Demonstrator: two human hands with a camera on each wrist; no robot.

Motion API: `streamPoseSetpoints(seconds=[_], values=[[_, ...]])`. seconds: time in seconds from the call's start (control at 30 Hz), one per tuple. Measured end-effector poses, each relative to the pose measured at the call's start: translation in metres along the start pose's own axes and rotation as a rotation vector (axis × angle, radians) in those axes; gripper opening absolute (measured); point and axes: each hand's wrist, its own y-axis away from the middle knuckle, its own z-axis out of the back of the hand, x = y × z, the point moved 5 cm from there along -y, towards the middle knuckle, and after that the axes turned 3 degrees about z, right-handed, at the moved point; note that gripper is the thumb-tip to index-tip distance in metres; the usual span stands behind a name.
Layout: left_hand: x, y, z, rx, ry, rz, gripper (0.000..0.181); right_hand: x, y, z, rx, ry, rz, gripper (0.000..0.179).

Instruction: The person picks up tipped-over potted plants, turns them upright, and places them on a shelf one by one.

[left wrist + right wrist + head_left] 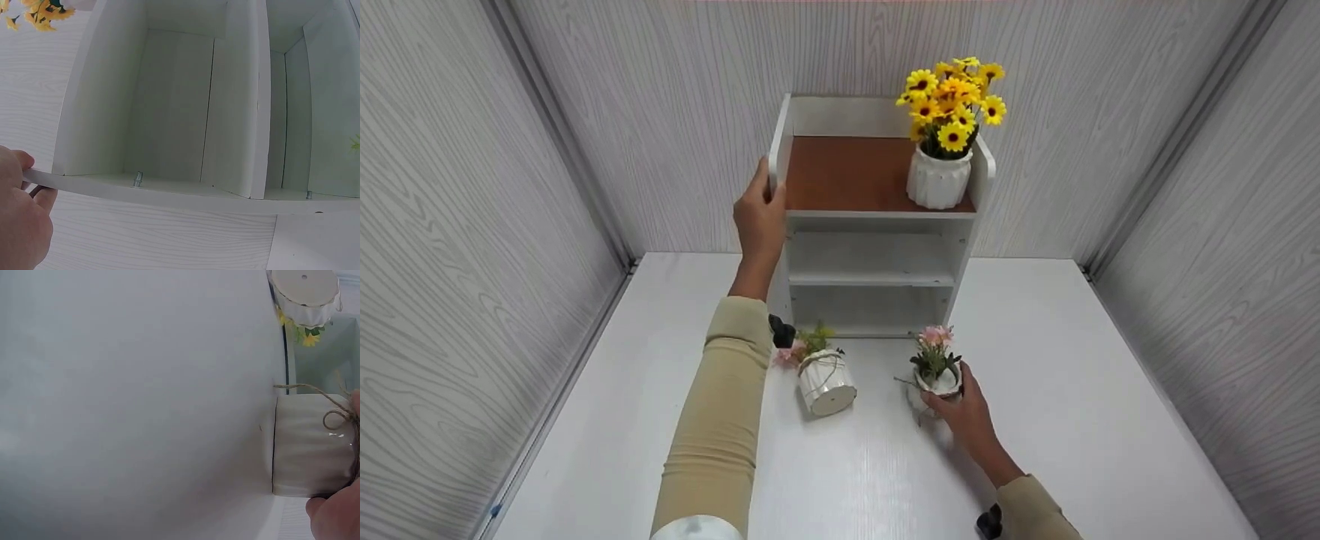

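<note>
My left hand (pixel 761 219) grips the upper left side panel of a small white shelf unit (pixel 872 280) with a brown top; the left wrist view shows the fingers around the panel's edge. My right hand (pixel 969 417) holds a small white flowerpot (pixel 315 444) with pink flowers (pixel 936 337) by its rim. Twine is tied around that pot, which stands upright at the tabletop in front of the unit. To its left, another white pot (pixel 826 382) with twine and pink flowers lies tipped over, its base facing me.
On the right of the unit's top stands a ribbed white pot (pixel 939 178) of yellow flowers (pixel 956 105). Wood-grain panels (pixel 1207 202) enclose the white table (pixel 607 420) at the back and both sides. The unit has two lower compartments.
</note>
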Motion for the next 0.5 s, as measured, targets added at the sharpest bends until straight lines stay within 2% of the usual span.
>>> streamPoseSetpoints(seconds=[0.23, 0.5], values=[[0.0003, -0.0008, -0.0007, 0.012, 0.01, 0.022, 0.053, -0.0004, 0.0006, -0.0026, -0.029, -0.054, 0.018, 0.105], [0.0001, -0.0006, -0.0007, 0.015, 0.015, 0.024, 0.053, -0.0012, 0.0015, -0.001, -0.061, -0.042, 0.048, 0.101]])
